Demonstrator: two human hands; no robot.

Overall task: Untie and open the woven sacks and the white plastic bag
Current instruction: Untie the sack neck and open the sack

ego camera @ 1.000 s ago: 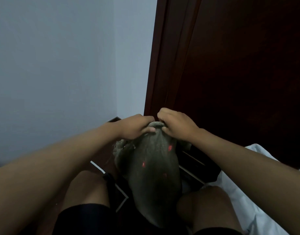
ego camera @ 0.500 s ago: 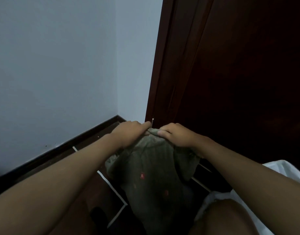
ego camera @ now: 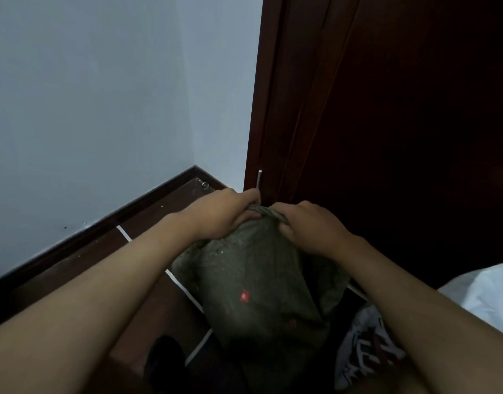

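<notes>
A grey-green woven sack (ego camera: 253,282) with small red marks stands on the floor in front of me, its bunched top pointing at the door. My left hand (ego camera: 221,213) grips the left side of that bunched top. My right hand (ego camera: 310,226) grips the right side, fingers curled into the fabric. A thin light cord end (ego camera: 259,180) sticks up just beyond my left fingers. Part of a white plastic bag (ego camera: 483,294) shows at the right edge. The knot itself is hidden by my fingers.
A dark brown door (ego camera: 401,123) and its frame rise right behind the sack. A pale wall (ego camera: 88,109) with a dark skirting board (ego camera: 102,220) closes the left side. A white sack with red and black print (ego camera: 364,351) lies at lower right. The floor is dark tile.
The view has tilted and my knees have dropped out of sight. Both hands stayed clamped on the sack's top, which now sits higher and closer to the door, and the cord end has appeared.
</notes>
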